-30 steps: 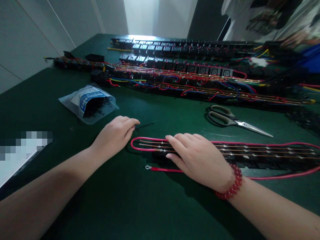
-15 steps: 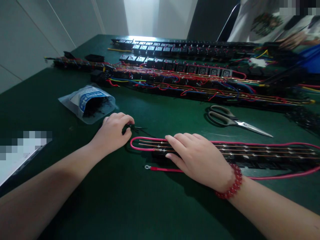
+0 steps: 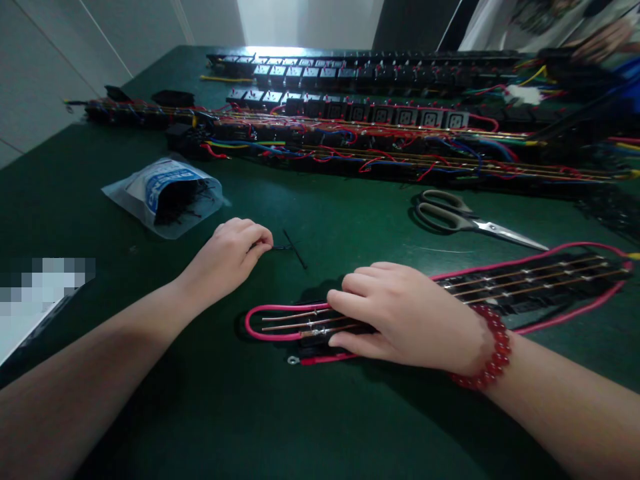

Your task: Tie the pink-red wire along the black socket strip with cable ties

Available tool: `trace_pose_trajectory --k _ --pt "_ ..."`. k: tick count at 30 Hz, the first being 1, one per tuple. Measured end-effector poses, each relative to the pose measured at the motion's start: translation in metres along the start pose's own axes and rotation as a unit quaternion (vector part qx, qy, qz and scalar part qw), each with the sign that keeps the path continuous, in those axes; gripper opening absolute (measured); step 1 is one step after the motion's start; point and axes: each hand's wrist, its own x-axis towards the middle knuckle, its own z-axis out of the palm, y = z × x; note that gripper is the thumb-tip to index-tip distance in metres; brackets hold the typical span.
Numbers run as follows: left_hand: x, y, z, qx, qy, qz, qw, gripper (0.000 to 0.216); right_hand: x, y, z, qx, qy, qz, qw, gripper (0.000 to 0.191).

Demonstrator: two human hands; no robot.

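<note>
My left hand (image 3: 233, 250) has thumb and forefinger pinched on a thin black cable tie (image 3: 281, 248), just above the green table. Another black tie (image 3: 296, 250) lies crossing its end. Over the near end of a black socket strip (image 3: 520, 280) rests my right hand (image 3: 400, 313), thumb on one side and fingers on the other, gripping it. Bare copper rods run along the strip, and a thick red wire (image 3: 250, 320) loops round its left end. The wire's ring terminal (image 3: 293, 360) points left, below the strip. My right palm hides part of the rods.
An open plastic bag (image 3: 165, 197) of black ties lies left of centre. Scissors (image 3: 465, 217) lie behind the strip, blades to the right. Several wired socket strips (image 3: 350, 133) stretch across the back. A co-worker's hand (image 3: 603, 43) shows at top right.
My left hand has closed its fingertips on a tie and turned slightly. My right hand has swung the strip, bringing its left end nearer me and its far end back. The view has tilted down slightly.
</note>
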Motion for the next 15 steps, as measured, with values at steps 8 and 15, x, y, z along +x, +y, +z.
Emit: trace_pose_trajectory --k 8,15 --pt "-0.0011 0.0002 0.0006 -0.022 0.0 0.099 0.995 0.018 0.0009 0.002 0.0017 0.017 -0.004 0.006 1.0 0.031" --pt "-0.0034 -0.0009 0.0029 0.02 -0.03 0.122 0.992 0.042 0.0005 0.0012 0.0027 0.022 -0.007 0.006 1.0 0.033"
